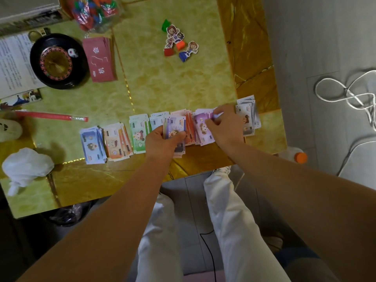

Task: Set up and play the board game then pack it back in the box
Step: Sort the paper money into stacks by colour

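While the left hand (162,139) grips the unsorted stack (176,129) of play money, fingers curled round its near end with a purple note on top, the right hand (223,125) sits on the purple pile (203,129) just beside it. Its fingers are bent and, as far as I can tell, pinching a purple note at the pile's far end. Reads to me like sorting the bank by colour, so we're mid-setup and nowhere near actually playing.

Piles run in a row along the near edge of the worktop (173,82): blue pile (92,146), orange pile (117,144), green pile (139,135), pale blue pile (157,120), red pile (191,129), then purple, then a grey pile (247,117) at the right end. Every note lies with its long axis pointing away from the person, so the row goes left-right and each note front-back.

What matters for the next move is that the stack's top note is purple and its pile is immediately to the right, under the right hand. So the right hand is clearly the nearer one, and I'd guess a short sideways hop does it.

Further back, well apart from the money, are the roulette wheel (58,62), red card deck (100,58) and a cluster of character pawns (179,42).
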Action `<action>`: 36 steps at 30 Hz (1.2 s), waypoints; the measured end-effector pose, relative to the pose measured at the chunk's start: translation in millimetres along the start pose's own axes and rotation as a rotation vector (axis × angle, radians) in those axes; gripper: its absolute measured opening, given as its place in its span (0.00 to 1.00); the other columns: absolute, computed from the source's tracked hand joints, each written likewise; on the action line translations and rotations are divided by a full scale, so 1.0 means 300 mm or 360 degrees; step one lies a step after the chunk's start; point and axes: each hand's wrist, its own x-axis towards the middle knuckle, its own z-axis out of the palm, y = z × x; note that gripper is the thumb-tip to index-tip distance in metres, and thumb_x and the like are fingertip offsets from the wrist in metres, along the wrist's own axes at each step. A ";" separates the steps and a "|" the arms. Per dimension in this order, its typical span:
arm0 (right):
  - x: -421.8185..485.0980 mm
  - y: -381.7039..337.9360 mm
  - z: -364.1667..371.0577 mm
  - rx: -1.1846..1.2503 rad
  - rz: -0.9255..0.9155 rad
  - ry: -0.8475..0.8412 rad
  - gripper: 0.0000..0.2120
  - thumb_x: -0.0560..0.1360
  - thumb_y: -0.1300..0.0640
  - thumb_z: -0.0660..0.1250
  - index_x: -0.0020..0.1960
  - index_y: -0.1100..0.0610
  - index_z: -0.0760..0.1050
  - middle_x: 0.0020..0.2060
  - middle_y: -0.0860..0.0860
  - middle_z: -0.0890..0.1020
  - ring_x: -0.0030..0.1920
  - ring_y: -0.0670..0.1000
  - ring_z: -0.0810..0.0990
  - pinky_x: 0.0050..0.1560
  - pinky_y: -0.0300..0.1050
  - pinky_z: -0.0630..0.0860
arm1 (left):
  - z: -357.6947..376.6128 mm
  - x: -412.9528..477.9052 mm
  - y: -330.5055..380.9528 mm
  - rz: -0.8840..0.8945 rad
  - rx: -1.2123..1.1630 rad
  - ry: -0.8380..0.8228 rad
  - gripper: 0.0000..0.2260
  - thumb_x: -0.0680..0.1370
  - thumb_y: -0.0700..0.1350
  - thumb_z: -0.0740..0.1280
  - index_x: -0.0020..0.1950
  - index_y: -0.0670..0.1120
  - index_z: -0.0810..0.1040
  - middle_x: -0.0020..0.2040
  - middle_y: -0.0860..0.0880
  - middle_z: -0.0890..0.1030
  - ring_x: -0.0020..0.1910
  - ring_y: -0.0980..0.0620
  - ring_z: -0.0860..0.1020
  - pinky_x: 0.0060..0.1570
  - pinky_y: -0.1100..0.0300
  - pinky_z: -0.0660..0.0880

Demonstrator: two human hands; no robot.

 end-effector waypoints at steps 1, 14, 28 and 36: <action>-0.007 -0.003 -0.006 0.0114 -0.0021 -0.0059 0.10 0.76 0.54 0.69 0.54 0.56 0.73 0.33 0.46 0.76 0.34 0.42 0.75 0.32 0.32 0.67 | 0.013 -0.003 0.006 0.0002 0.0007 -0.0006 0.07 0.71 0.39 0.75 0.43 0.49 0.81 0.42 0.47 0.84 0.41 0.47 0.83 0.45 0.52 0.81; -0.022 0.093 -0.098 0.0471 0.0063 -0.0421 0.12 0.73 0.56 0.73 0.39 0.65 0.78 0.36 0.60 0.81 0.37 0.50 0.77 0.42 0.55 0.78 | 0.138 -0.035 0.042 -0.0104 0.0264 -0.0210 0.05 0.77 0.36 0.66 0.48 0.43 0.80 0.43 0.44 0.82 0.39 0.47 0.80 0.39 0.56 0.79; 0.066 0.120 -0.140 0.0194 0.0177 0.0013 0.15 0.75 0.54 0.71 0.59 0.54 0.73 0.36 0.45 0.77 0.40 0.48 0.76 0.42 0.42 0.71 | 0.175 -0.008 0.030 -0.0035 0.0128 -0.0032 0.05 0.76 0.35 0.69 0.48 0.45 0.79 0.41 0.48 0.82 0.38 0.49 0.80 0.34 0.60 0.79; 0.004 0.124 -0.158 0.0459 -0.0112 -0.0433 0.11 0.74 0.52 0.72 0.44 0.60 0.80 0.37 0.54 0.82 0.39 0.50 0.79 0.44 0.42 0.75 | 0.254 -0.039 0.063 -0.0016 0.0144 -0.0120 0.05 0.73 0.37 0.73 0.47 0.43 0.80 0.40 0.46 0.83 0.36 0.50 0.81 0.35 0.57 0.79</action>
